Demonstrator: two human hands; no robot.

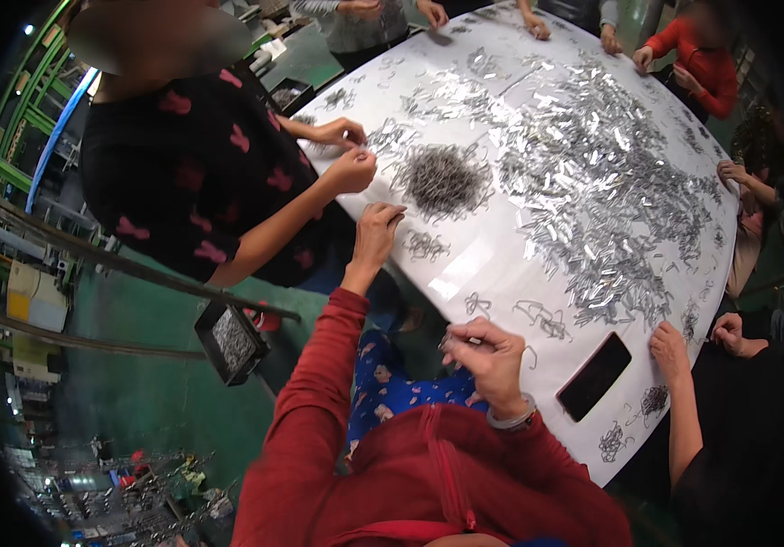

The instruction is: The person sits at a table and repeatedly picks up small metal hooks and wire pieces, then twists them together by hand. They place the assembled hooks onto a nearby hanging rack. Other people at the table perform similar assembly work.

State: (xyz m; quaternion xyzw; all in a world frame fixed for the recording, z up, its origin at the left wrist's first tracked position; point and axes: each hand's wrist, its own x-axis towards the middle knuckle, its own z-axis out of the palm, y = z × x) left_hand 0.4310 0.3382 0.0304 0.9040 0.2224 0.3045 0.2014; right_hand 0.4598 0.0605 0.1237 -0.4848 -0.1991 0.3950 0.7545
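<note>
My left hand (pixel 376 239) is at the left edge of the white table (pixel 465 264), fingers drawn together beside a small cluster of bent wire hooks (pixel 427 244). What it pinches, if anything, is too small to tell. Over the near edge, my right hand (pixel 490 360) is closed with thumb and fingertips together on small shiny metal pieces (pixel 451 346), whose exact shape I cannot make out. A dense heap of wire hooks (pixel 444 180) lies beyond my left hand. Loose hooks (pixel 542 317) are scattered just past my right hand.
Flat shiny metal strips (pixel 583 182) spread widely across the table. A dark phone (pixel 594 376) lies right of my right hand. Co-workers stand around the table, one close on my left (pixel 201 173). A black bin of metal parts (pixel 231 343) stands low at left.
</note>
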